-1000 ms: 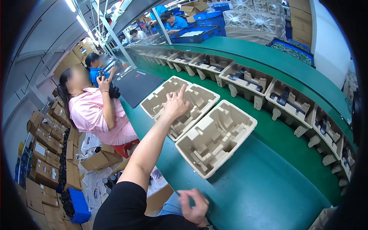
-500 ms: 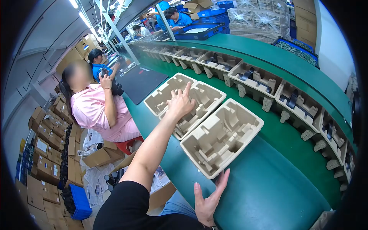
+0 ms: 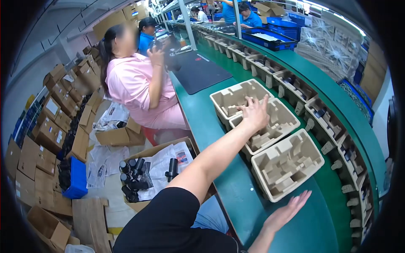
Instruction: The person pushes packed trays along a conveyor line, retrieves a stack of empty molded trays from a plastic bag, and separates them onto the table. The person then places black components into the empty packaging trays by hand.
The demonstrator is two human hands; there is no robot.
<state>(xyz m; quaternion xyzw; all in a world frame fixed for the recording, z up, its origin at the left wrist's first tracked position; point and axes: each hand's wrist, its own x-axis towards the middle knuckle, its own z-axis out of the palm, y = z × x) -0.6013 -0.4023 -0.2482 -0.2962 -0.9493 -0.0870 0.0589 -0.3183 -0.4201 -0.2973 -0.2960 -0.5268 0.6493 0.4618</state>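
Three beige moulded-pulp trays lie in a row on the green table: a far tray point(image 3: 223, 101), a middle tray point(image 3: 294, 125) and a near tray point(image 3: 258, 168). My left hand point(image 3: 255, 114) reaches over the far and middle trays, fingers spread, around the rims where they meet. Whether its fingertips press on the pulp I cannot tell. Below the near tray's front corner is my right hand point(image 3: 289, 211), palm turned up, fingers stretched out, holding nothing. Shaped hollows show inside the near tray.
Along the right runs a line of similar trays point(image 3: 322, 116) with dark parts inside. A black mat point(image 3: 200, 74) lies beyond my trays, beside a person in pink point(image 3: 135, 80). At left, an open carton point(image 3: 154, 202) holds black cylindrical parts; a blue crate point(image 3: 78, 179) stands on the floor.
The view has swung left, so the trays appear farther right. My right hand has opened flatter and come away from the near tray's corner. My left hand stays over the far and middle trays.
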